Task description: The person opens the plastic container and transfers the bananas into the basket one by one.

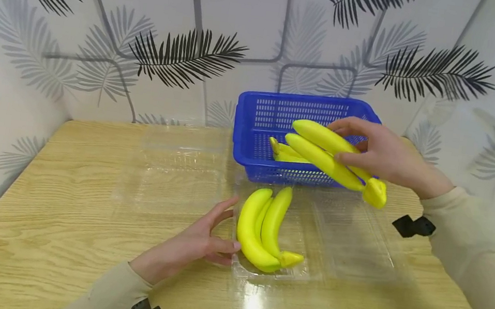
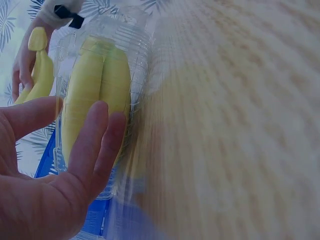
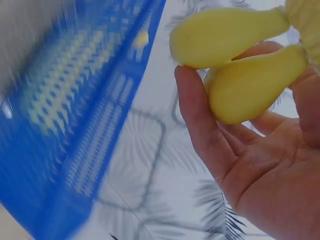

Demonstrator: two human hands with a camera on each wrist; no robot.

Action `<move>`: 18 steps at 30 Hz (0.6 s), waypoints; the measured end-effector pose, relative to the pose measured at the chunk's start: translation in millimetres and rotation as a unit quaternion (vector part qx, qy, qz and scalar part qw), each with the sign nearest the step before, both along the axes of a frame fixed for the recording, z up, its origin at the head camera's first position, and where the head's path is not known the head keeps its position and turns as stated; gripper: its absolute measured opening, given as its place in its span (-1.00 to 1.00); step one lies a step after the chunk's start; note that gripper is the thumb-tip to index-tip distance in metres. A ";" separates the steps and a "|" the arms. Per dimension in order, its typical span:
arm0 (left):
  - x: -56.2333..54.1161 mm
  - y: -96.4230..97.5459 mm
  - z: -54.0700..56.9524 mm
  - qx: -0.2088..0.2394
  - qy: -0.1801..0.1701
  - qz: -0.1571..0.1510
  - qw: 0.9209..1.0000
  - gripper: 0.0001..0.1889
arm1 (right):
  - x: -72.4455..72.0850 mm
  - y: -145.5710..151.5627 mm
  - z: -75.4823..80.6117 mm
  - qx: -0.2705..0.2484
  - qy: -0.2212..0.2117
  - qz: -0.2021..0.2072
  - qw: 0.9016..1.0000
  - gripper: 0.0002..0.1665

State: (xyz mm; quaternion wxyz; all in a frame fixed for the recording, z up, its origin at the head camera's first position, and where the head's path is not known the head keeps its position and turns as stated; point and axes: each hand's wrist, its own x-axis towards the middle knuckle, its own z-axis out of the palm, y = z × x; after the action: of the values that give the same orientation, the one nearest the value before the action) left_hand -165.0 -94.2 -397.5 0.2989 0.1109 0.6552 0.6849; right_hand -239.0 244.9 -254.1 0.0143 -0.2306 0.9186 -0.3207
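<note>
My right hand (image 1: 383, 154) grips a bunch of yellow bananas (image 1: 317, 158) by its side, raised over the front rim of the blue basket (image 1: 268, 174). The stem end points toward the lower right. Below, another bunch of bananas (image 1: 247, 225) lies in a clear plastic clamshell box (image 1: 300, 229) with its lid (image 1: 358, 237) folded open to the right. My left hand (image 1: 203, 240) is at the box's left side. In the left wrist view, its fairly straight fingers (image 2: 90, 135) lie along the wall, and the thumb is near the rim.
More bananas (image 1: 289, 153) lie inside the basket, partly hidden by its front wall. Another open clear plastic box (image 1: 178, 182) sits on the wooden table (image 1: 79, 216) to the left. Behind the table rises a leaf-patterned wall (image 1: 218, 88).
</note>
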 end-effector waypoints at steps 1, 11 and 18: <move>0.4 0.4 0.6 0.000 -0.001 -0.002 1.000 0.01 | -6.9 2.3 6.7 0.014 0.016 0.003 1.000 -0.46; 2.2 0.3 0.3 -0.003 0.002 0.001 1.000 0.01 | -79.3 11.7 28.2 0.142 0.037 -0.001 0.989 -0.38; 2.5 0.9 1.7 -0.006 -0.001 0.001 1.000 0.00 | -115.7 8.1 12.2 0.194 0.039 0.017 0.980 -0.36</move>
State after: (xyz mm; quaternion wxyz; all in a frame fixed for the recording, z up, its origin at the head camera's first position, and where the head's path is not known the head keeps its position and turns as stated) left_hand -162.5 -93.3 -395.8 0.2996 0.1081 0.6589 0.6814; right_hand -354.8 253.0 -241.9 0.0283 -0.2515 0.9591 -0.1268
